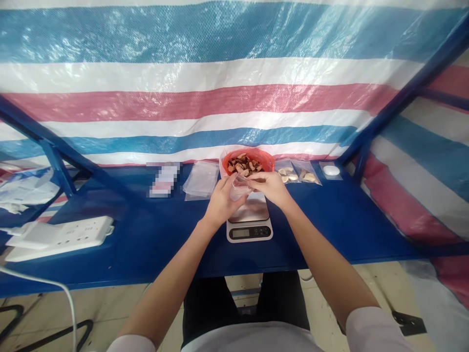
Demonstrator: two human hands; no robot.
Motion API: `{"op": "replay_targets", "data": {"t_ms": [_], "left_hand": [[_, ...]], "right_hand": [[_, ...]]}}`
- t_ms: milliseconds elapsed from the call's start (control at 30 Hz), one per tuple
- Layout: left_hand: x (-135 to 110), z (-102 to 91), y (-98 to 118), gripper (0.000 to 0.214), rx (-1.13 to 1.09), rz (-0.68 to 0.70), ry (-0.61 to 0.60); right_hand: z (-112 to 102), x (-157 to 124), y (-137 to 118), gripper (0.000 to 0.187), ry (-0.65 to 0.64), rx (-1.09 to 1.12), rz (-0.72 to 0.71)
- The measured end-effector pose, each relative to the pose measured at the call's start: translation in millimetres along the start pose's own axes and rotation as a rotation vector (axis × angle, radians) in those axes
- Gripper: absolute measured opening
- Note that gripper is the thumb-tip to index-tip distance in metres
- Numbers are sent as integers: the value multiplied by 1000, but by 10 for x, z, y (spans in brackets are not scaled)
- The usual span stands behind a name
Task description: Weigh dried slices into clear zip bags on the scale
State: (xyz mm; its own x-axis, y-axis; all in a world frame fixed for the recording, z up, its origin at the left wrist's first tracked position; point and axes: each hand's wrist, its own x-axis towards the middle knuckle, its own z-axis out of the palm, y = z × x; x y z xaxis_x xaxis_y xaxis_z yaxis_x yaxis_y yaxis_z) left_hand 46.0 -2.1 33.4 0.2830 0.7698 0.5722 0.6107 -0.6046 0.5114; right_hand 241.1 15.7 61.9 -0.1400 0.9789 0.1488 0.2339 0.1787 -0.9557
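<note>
A small clear plastic bag [240, 185] is held between my two hands, above a kitchen scale [250, 227] with a metal plate and a dark display strip. My left hand [223, 200] grips the bag from the left, thumb and fingers around its side. From the right, my right hand [270, 187] pinches the bag's upper edge. Just behind the hands stands a red basket [268, 159] lined with a clear bag, full of brown dried slices [245, 164]. What the held bag contains is hard to make out.
Left of the basket lies a stack of clear bags [201, 179]. To its right are a bag of pale slices [287, 173], a bag of brown pieces [309, 176] and a bag with a white round item [331, 170]. A power strip [82, 233] sits at the left of the blue table [154, 244].
</note>
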Motion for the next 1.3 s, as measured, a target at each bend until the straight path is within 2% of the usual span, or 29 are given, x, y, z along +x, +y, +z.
{"op": "replay_targets", "data": {"t_ms": [233, 333, 467, 533, 667, 800, 933, 1100, 1200, 1300], "left_hand": [[62, -24, -9, 63, -22, -50, -95], [85, -20, -9, 64, -21, -56, -107], [93, -55, 19, 55, -53, -28, -110], [76, -74, 14, 53, -77, -15, -120], [-2, -74, -74, 56, -133, -35, -122], [-64, -72, -159, 69, -169, -64, -105], [-7, -129, -103, 80, -211, -62, -135], [122, -159, 17, 61, -265, -111, -131], [144, -106, 43, 61, -277, -117, -113], [152, -36, 35, 55, -274, -119, -71]], "right_hand": [[-30, -22, -57, 19, 99, -1, -100], [32, -63, -120, 18, 27, -57, -155], [90, -93, -187, 11, -104, -280, -250], [100, -95, -209, 14, -167, -345, -258], [115, -79, -224, 14, -194, -280, -235], [137, -61, -215, 14, -185, -145, -231], [135, -54, -222, 19, -249, -214, -269], [84, -11, -243, 23, -244, -346, -356], [45, 40, -239, 22, -187, -378, -385], [19, 93, -218, 24, -186, -407, -402]]}}
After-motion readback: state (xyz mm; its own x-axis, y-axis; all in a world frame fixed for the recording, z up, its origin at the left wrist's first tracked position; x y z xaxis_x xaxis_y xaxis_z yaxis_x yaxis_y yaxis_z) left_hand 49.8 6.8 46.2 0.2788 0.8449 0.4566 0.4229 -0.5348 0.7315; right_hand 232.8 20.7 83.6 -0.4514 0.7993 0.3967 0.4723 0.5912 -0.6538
